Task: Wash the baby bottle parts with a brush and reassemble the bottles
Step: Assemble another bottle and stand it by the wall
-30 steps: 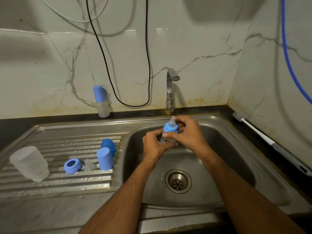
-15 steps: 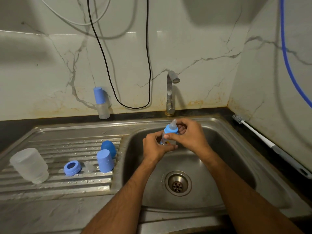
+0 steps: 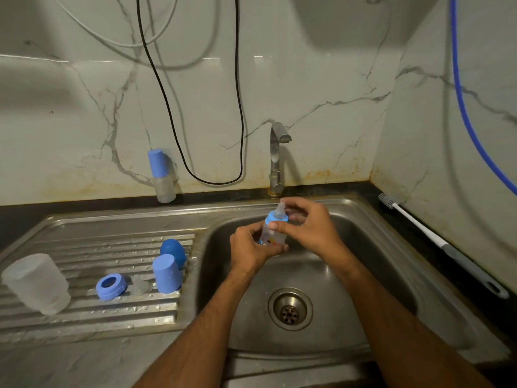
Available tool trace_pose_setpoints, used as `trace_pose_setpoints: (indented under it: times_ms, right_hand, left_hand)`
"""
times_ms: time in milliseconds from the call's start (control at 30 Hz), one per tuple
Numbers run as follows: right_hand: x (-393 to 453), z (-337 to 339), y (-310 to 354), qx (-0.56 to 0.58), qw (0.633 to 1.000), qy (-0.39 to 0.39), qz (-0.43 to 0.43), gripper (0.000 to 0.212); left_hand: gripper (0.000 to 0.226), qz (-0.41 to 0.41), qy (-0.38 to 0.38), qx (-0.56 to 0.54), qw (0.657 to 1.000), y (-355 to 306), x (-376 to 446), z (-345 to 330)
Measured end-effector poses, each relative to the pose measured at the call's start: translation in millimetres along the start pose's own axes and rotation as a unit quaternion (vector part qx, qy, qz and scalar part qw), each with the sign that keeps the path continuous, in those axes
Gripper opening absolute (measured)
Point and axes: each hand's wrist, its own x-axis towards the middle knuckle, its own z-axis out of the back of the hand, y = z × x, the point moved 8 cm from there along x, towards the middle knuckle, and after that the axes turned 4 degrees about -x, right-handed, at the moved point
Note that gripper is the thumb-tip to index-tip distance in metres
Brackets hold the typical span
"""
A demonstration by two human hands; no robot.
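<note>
Over the sink basin my left hand (image 3: 251,247) grips the clear body of a small baby bottle (image 3: 270,236). My right hand (image 3: 310,228) pinches its blue collar ring (image 3: 275,218), from which a clear teat sticks up. On the drainboard lie a blue ring (image 3: 111,287), a clear teat (image 3: 140,287), a blue cap (image 3: 167,273), a second blue cap (image 3: 173,249) behind it and an upturned clear bottle body (image 3: 36,282). An assembled bottle with a blue cap (image 3: 161,175) leans against the wall. The bottle brush (image 3: 436,242) rests on the right counter.
The tap (image 3: 277,155) stands behind the steel sink (image 3: 363,275), with no water running. The drain (image 3: 290,309) sits in the basin floor. A black cable (image 3: 173,121) and a blue hose (image 3: 464,107) hang down the marble wall.
My right hand's fingers have shifted round the blue ring, as in a twist. The bottle stays in the same spot over the basin.
</note>
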Motion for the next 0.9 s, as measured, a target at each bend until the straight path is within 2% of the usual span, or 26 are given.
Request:
trace_pose_setpoints:
  times_ms: [100, 300, 367, 467, 533, 667, 733, 900]
  right_hand:
    - [-1, -3, 2, 0.002, 1.000, 0.020, 0.007, 0.051]
    - [-4, -4, 1, -0.056, 0.998, -0.024, 0.000, 0.040]
    - [-1, 0, 1, -0.038, 0.999, -0.002, -0.005, 0.042]
    - [-1, 3, -2, 0.041, 0.996, 0.081, -0.020, 0.051]
    - [-2, 3, -5, 0.061, 0.992, 0.103, -0.030, 0.048]
    - [-6, 1, -9, 0.014, 0.998, 0.005, -0.060, 0.050]
    - [-5, 0, -7, 0.000, 0.998, -0.012, -0.063, 0.051]
    - [-5, 9, -3, 0.081, 0.991, 0.093, -0.050, 0.048]
  left_hand:
    - [0.050, -0.006, 0.001, 0.000, 1.000, -1, -1, -1]
    - [0.050, -0.010, 0.019, 0.008, 1.000, 2, -2, -3]
    - [0.048, 0.001, 0.037, -0.004, 0.999, 2, -1, -4]
    - [0.045, 0.026, 0.113, -0.052, 0.992, 4, -1, -12]
    - [0.043, 0.034, 0.145, -0.060, 0.987, 5, -2, -15]
    - [0.040, -0.004, 0.073, 0.021, 0.997, -4, -4, -10]
    - [0.041, -0.001, 0.066, 0.016, 0.998, -3, -3, -8]
    - [0.043, 0.050, 0.157, -0.082, 0.983, 2, -2, -11]
